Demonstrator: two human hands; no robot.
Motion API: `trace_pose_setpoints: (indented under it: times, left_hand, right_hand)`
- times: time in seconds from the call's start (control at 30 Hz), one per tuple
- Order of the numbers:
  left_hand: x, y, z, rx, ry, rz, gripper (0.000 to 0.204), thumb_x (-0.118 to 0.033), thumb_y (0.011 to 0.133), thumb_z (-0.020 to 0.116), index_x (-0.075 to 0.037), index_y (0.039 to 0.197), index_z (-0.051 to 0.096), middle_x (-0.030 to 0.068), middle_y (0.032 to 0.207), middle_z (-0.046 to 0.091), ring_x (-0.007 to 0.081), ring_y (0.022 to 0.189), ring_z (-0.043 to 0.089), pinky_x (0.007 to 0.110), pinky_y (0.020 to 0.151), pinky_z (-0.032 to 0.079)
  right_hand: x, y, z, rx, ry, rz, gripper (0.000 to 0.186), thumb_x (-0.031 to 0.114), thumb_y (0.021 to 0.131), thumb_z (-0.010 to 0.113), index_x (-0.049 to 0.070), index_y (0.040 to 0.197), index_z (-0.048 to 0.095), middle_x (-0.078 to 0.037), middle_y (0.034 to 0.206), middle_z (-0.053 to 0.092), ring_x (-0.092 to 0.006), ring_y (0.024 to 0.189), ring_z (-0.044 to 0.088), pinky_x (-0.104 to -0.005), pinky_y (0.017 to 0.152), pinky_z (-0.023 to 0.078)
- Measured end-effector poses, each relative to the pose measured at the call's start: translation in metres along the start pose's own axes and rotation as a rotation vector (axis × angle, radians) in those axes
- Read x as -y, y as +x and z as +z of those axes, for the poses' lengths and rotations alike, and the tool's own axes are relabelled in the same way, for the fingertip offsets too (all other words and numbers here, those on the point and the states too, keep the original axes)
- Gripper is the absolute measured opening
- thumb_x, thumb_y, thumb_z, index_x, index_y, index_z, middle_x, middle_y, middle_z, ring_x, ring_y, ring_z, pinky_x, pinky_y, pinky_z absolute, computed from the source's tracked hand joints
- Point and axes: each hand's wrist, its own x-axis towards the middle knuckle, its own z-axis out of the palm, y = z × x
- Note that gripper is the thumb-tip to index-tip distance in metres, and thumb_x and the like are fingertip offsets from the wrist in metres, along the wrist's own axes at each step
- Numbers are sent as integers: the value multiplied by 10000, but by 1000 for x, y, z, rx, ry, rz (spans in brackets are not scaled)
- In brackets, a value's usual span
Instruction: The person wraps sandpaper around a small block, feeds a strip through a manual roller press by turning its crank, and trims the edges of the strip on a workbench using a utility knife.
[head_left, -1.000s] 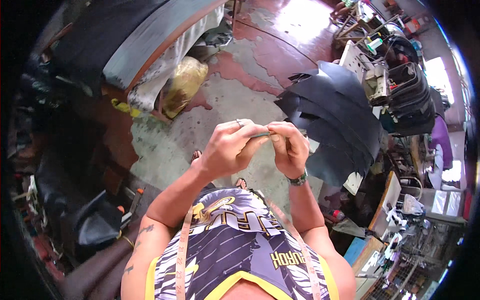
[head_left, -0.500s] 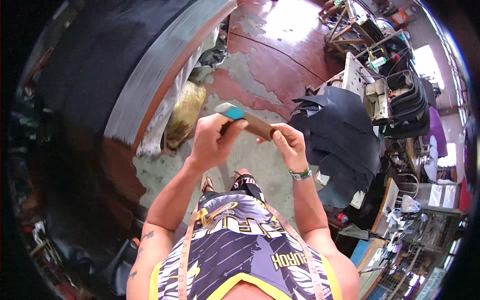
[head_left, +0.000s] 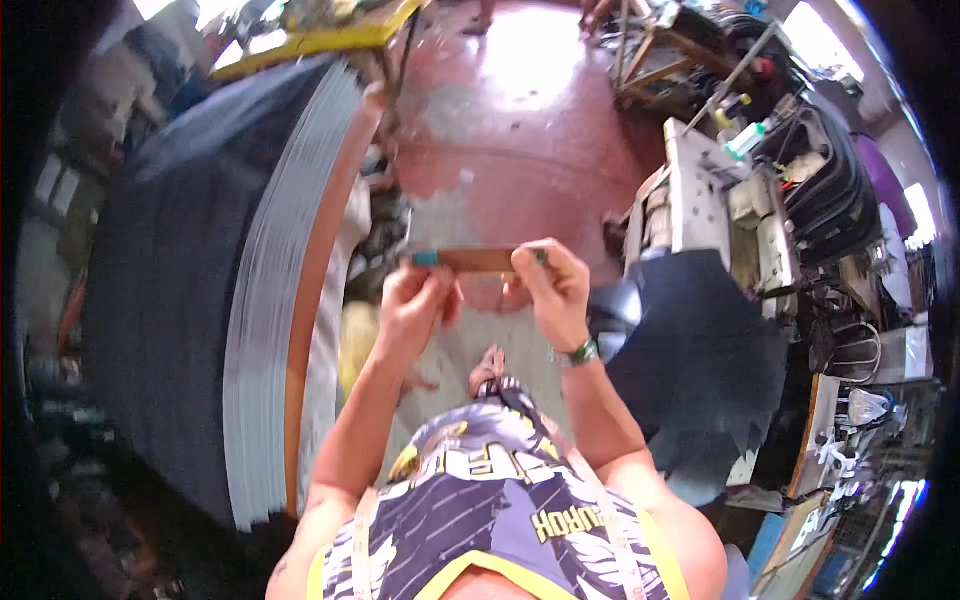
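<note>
A flat brown strip (head_left: 482, 260) with a teal patch at its left end stretches nearly level between my two hands, in front of my body. My left hand (head_left: 412, 312) pinches it near the teal end, its fingers curled. Closed on the other end is my right hand (head_left: 556, 292), the thumb lying over the strip. A small dark green bit shows by the right fingertips. What the strip is made of is too blurred to tell. A tape measure (head_left: 362, 540) hangs round my neck over the patterned shirt.
A tall stack of black sheets with pale grey edges (head_left: 268, 320) stands close on my left, a yellow bag (head_left: 358, 340) beside it. On the right, black sheet material (head_left: 705, 360) drapes beside a white-topped bench (head_left: 695, 190). Red, worn floor (head_left: 480, 130) runs ahead.
The strip has swung from slanting down to the right to nearly level. My left hand has lowered. The surroundings have shifted, and more of the stack and bench now shows.
</note>
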Motion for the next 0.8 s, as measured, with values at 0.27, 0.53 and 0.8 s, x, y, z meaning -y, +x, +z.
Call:
trace_pose_setpoints:
  times: [0.27, 0.53, 0.8]
  left_hand:
    - [-89, 211, 65, 125, 1043, 565, 384, -32, 816, 746, -52, 1197, 704, 163, 1246, 634, 358, 1182, 545, 432, 1043, 434]
    - [-27, 478, 66, 523, 825, 445, 121, -14, 926, 714, 3, 1044, 695, 104, 901, 705, 194, 774, 697, 315, 691, 553]
    - [3, 719, 132, 379, 188, 179, 182, -5, 948, 724, -10, 1124, 678, 29, 934, 707, 82, 820, 659, 242, 738, 543]
  right_hand:
    - [35, 214, -94, 204, -817, -625, 122, 105, 854, 790, 51, 842, 681, -72, 711, 638, -270, 622, 612, -378, 599, 479]
    - [1, 390, -155, 50, -806, -334, 251, 231, 920, 755, 20, 1043, 698, -132, 927, 713, -320, 847, 693, -411, 783, 543]
    - [-61, 584, -233, -194, -659, -118, 230, 98, 978, 726, -30, 1165, 683, -88, 904, 749, -77, 793, 696, -262, 679, 576]
